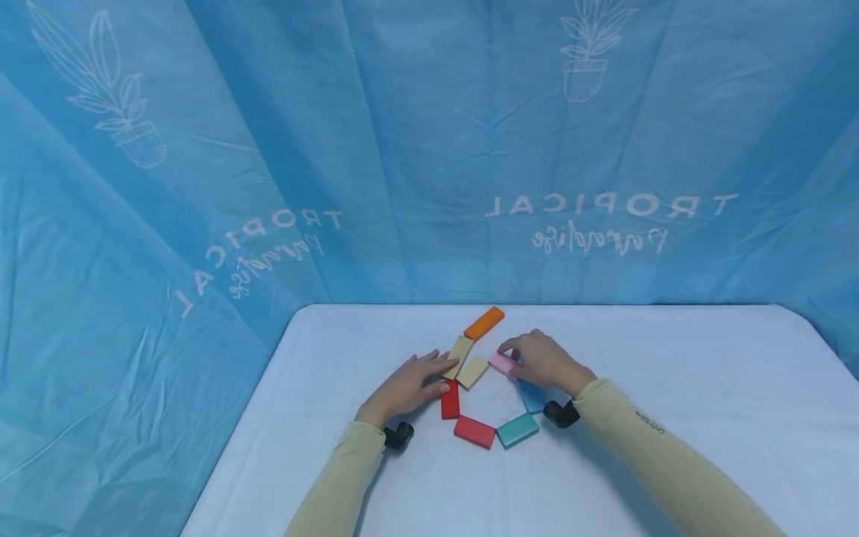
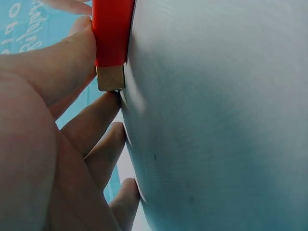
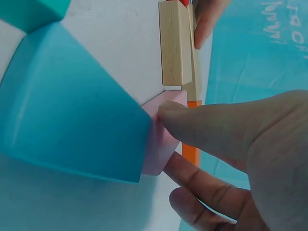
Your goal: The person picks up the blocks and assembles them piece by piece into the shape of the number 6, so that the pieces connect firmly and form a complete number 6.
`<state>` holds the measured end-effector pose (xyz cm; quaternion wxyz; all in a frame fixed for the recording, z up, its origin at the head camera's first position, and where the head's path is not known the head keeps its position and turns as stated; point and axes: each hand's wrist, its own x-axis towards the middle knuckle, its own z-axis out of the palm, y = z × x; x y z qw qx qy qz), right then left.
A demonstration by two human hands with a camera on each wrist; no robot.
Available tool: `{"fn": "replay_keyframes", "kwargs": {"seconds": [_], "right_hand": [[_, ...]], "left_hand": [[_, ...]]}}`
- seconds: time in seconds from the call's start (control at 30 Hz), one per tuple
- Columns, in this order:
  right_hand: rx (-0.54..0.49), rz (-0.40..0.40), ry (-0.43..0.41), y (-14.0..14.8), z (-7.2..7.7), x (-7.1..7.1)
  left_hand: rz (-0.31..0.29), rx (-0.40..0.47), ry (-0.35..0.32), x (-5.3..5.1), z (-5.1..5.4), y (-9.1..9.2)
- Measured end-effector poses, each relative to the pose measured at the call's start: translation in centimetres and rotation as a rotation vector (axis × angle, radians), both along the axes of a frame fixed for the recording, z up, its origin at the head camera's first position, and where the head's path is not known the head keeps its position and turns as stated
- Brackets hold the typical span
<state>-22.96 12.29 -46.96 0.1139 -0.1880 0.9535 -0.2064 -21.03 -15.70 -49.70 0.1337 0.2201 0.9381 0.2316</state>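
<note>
My right hand [image 1: 545, 362] pinches a pink block [image 1: 500, 363] between thumb and fingers, flat on the table. In the right wrist view the pink block [image 3: 155, 155] abuts the end of a blue block [image 3: 72, 110]. My left hand [image 1: 406, 386] lies with extended fingers on the left, its thumb touching an upper red block [image 1: 450, 403] and its fingertips on a long wooden block [image 1: 460, 353]. Between the hands is a second wooden block [image 1: 473, 372]. A lower red block [image 1: 474, 432] and a teal block [image 1: 518, 430] close the near side of the ring.
An orange block [image 1: 485, 324] extends from the long wooden block toward the table's far edge. White cloth covers the table [image 1: 705, 418]. Behind it hangs a blue printed curtain [image 1: 429, 149].
</note>
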Motion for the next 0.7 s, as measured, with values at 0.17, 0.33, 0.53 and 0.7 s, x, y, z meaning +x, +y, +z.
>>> {"fn": "replay_keyframes", "kwargs": {"seconds": [0.17,0.33,0.53,0.7], "right_hand": [[-0.009,0.004,0.002,0.25,0.21,0.14],[-0.017,0.011,0.003,0.33,0.50,0.22],[-0.022,0.026,0.022,0.44,0.30,0.19],[-0.021,0.036,0.034,0.47,0.17,0.20]], "left_hand": [[0.000,-0.004,-0.002,0.05,0.08,0.02],[0.002,-0.009,-0.003,0.07,0.19,0.05],[0.007,-0.003,-0.001,0.03,-0.03,0.02],[0.003,0.005,-0.003,-0.03,-0.15,0.00]]}}
